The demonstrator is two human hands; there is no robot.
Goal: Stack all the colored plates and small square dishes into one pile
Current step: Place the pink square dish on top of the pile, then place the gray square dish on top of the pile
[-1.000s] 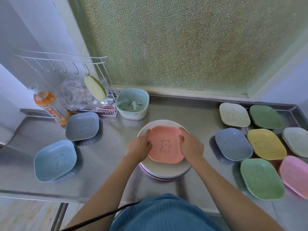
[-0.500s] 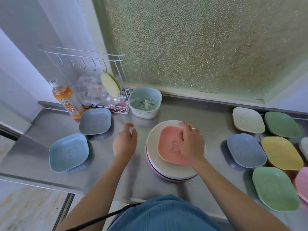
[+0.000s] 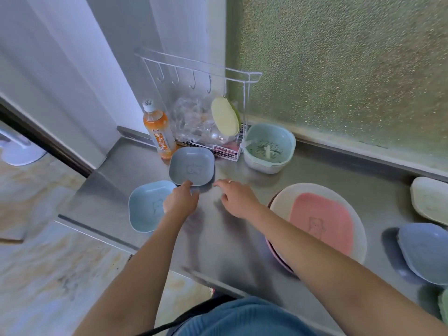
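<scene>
While our left hand (image 3: 180, 199) pinches the grey dish's (image 3: 191, 167) front rim near the bench's (image 3: 135, 166) back-left corner, our right hand (image 3: 238, 198) hovers beside it, fingers spread, holding nothing.

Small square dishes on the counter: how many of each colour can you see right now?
Grey: 1, its near edge at the left hand
Light blue: 1
Pink: 1, on the pile
Cream: 1
Blue-grey: 1
Green: 1, only a sliver at the frame edge
Total: 6
</scene>
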